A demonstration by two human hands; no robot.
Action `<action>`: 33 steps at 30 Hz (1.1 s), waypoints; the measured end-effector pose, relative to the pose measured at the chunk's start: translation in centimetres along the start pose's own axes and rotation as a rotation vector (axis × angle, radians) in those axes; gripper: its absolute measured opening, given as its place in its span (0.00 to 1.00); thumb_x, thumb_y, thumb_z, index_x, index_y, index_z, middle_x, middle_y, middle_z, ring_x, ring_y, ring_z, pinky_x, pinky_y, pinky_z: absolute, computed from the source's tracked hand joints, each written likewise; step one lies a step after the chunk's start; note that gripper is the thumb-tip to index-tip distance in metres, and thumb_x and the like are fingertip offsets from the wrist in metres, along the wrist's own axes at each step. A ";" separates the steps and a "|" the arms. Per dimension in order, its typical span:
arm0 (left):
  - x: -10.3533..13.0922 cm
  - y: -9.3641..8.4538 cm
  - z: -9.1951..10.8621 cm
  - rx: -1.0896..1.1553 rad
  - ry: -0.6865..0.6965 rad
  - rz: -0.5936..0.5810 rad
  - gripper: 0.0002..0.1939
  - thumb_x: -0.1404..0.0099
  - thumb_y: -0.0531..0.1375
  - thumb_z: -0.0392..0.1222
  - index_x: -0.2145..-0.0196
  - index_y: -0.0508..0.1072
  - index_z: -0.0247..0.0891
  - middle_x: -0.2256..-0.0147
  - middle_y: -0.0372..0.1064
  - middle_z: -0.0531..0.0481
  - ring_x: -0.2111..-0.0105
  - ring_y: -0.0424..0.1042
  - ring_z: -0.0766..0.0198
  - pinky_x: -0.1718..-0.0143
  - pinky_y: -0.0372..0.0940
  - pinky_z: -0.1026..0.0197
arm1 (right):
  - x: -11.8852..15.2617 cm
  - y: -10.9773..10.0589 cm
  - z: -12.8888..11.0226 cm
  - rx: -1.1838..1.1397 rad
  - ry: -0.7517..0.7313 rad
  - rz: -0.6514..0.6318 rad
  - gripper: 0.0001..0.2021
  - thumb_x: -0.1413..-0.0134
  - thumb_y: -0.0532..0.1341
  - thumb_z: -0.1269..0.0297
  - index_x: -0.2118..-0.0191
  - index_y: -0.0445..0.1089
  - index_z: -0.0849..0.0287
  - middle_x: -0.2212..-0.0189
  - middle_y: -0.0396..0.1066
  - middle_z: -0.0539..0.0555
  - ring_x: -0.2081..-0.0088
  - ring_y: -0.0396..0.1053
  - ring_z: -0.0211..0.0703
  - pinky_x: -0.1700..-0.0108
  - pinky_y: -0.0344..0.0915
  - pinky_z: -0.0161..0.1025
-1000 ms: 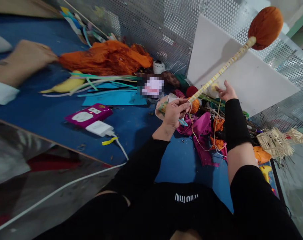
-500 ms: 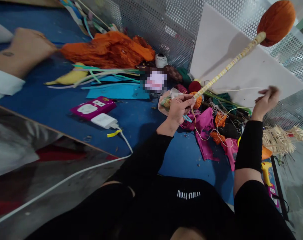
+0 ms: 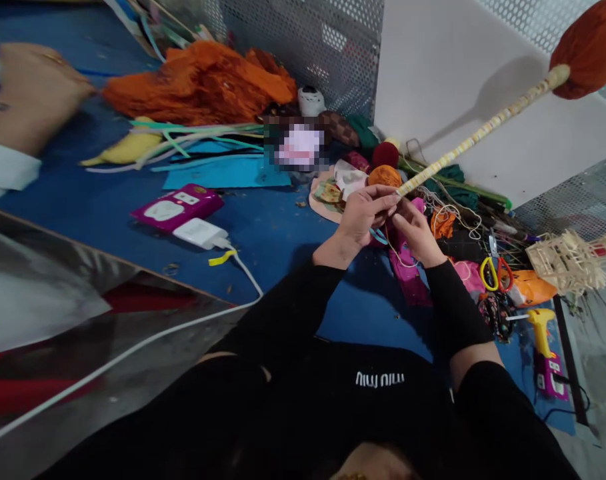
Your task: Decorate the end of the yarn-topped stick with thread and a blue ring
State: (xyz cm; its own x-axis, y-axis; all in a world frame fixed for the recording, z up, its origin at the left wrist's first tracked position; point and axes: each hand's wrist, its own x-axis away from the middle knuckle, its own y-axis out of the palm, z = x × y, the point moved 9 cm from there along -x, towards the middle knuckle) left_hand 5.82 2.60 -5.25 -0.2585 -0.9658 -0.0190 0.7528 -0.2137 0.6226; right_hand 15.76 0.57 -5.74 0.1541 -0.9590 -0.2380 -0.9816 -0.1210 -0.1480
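A long stick (image 3: 475, 137) wrapped in pale yellow string slants up to the right, with an orange cloth-covered bulb (image 3: 590, 50) at its far end. My left hand (image 3: 359, 217) is closed around the stick's near end. Close against it, my right hand (image 3: 419, 230) has its fingers bent together at the same end; what they pinch is mostly hidden, though pale string (image 3: 405, 261) hangs in a loop just below. Behind the hands lie an orange ball (image 3: 384, 177) and a dark red ball (image 3: 385, 155).
Scissors (image 3: 490, 273), a yellow glue gun (image 3: 541, 327) and pink cloth (image 3: 413, 283) lie at the right. To the left are a purple power strip (image 3: 177, 207) with a white cable, orange cloth (image 3: 203, 87) and a co-worker's hand (image 3: 40, 93). A white board (image 3: 433, 60) leans behind.
My right hand has come in leftward from the far right, where string stretched to it, and now meets the left hand at the stick. The stick's bulb sits farther right in view.
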 end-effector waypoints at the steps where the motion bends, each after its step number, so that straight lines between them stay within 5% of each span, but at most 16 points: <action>1: 0.1 0.1 0.0 -0.002 0.002 -0.012 0.12 0.53 0.71 0.36 0.70 0.75 0.34 0.84 0.65 0.57 0.89 0.47 0.80 0.86 0.37 0.71 | 0.0 0.3 0.5 0.001 0.047 -0.028 0.30 0.54 0.68 0.33 0.52 0.72 0.50 0.54 0.78 0.53 0.51 0.76 0.46 0.43 0.74 0.45; 5: 0.1 0.1 0.1 -0.009 0.015 -0.032 0.13 0.54 0.71 0.37 0.69 0.75 0.34 0.84 0.67 0.57 0.90 0.45 0.80 0.86 0.34 0.70 | 1.4 -2.4 -0.8 0.197 0.095 0.042 0.22 0.44 0.64 0.37 0.69 0.70 0.53 0.77 0.66 0.46 0.73 0.64 0.37 0.63 0.71 0.38; 10: -0.2 -0.4 -0.7 -0.042 -0.008 0.029 0.09 0.49 0.70 0.35 0.68 0.75 0.35 0.83 0.67 0.57 0.90 0.47 0.79 0.87 0.36 0.70 | 2.7 -5.2 -4.8 0.070 -0.129 0.271 0.18 0.39 0.62 0.47 0.72 0.64 0.53 0.66 0.70 0.51 0.58 0.72 0.41 0.47 0.72 0.43; 15: -0.1 -0.1 -1.0 -0.026 0.002 0.045 0.09 0.48 0.71 0.31 0.70 0.75 0.33 0.81 0.67 0.56 0.88 0.54 0.78 0.86 0.40 0.71 | 2.9 -5.2 -4.7 -0.218 -0.225 0.485 0.15 0.41 0.60 0.51 0.72 0.58 0.51 0.69 0.66 0.50 0.55 0.75 0.44 0.39 0.72 0.51; 18: 0.2 0.3 -1.3 -0.007 -0.001 0.042 0.09 0.47 0.70 0.29 0.70 0.75 0.33 0.80 0.67 0.57 0.88 0.53 0.78 0.86 0.41 0.71 | 3.2 -5.7 -4.8 -0.192 -0.243 0.546 0.16 0.37 0.56 0.48 0.71 0.57 0.51 0.69 0.65 0.51 0.54 0.76 0.44 0.39 0.72 0.53; 21: 0.3 0.6 -2.1 0.010 -0.033 0.032 0.09 0.48 0.70 0.27 0.69 0.77 0.31 0.79 0.69 0.56 0.87 0.55 0.78 0.86 0.43 0.72 | 3.2 -5.6 -4.5 -0.036 -0.197 0.493 0.21 0.34 0.50 0.39 0.68 0.58 0.50 0.69 0.63 0.51 0.57 0.75 0.45 0.50 0.77 0.51; 26: 0.3 0.9 -3.3 -0.033 -0.037 0.033 0.09 0.49 0.70 0.26 0.69 0.78 0.31 0.75 0.75 0.53 0.77 0.71 0.73 0.75 0.63 0.72 | 3.5 -4.5 -2.4 0.052 -0.053 0.399 0.25 0.35 0.49 0.33 0.67 0.62 0.50 0.74 0.56 0.49 0.67 0.70 0.43 0.67 0.74 0.43; 33: 0.7 1.1 -2.9 -0.069 -0.005 0.047 0.06 0.47 0.68 0.25 0.72 0.78 0.32 0.79 0.71 0.55 0.79 0.66 0.73 0.75 0.61 0.69 | 5.3 -2.6 -4.3 0.204 -0.135 0.424 0.23 0.34 0.54 0.36 0.70 0.63 0.51 0.75 0.55 0.49 0.69 0.65 0.41 0.63 0.71 0.43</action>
State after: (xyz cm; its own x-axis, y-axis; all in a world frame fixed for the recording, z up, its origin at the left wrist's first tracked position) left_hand 8.19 1.24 -6.82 -0.2251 -0.9743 0.0129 0.8041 -0.1783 0.5671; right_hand 18.59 -5.31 -2.47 -0.2281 -0.8691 -0.4389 -0.9207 0.3392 -0.1931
